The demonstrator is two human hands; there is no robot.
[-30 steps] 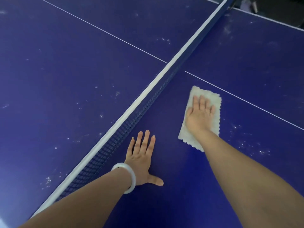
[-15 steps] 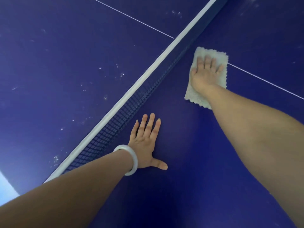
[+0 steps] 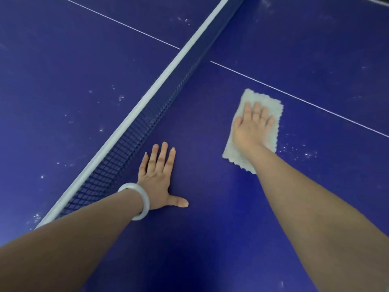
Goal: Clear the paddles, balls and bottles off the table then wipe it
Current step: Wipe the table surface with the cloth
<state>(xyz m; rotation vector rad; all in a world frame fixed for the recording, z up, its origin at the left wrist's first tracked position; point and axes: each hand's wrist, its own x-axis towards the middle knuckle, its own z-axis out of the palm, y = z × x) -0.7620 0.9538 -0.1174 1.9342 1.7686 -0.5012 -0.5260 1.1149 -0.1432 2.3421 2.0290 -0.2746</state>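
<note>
My right hand [image 3: 251, 125] presses flat, fingers straight, on a pale fluffy cloth [image 3: 271, 106] that lies on the blue table-tennis table [image 3: 210, 239], right of the net. My left hand [image 3: 159, 175] rests flat on the table beside the net, fingers spread, thumb out, with a white bangle on the wrist. No paddles, balls or bottles are in view.
The net [image 3: 147, 123] with its white top band runs diagonally from lower left to upper right. A white centre line [image 3: 315, 105] crosses the table beyond the cloth. White specks dot the surface right of the cloth [image 3: 299, 150] and across the far half.
My right hand slid the cloth away toward the net and centre line, then drew it back toward me and to the right. My left hand stayed planted by the net.
</note>
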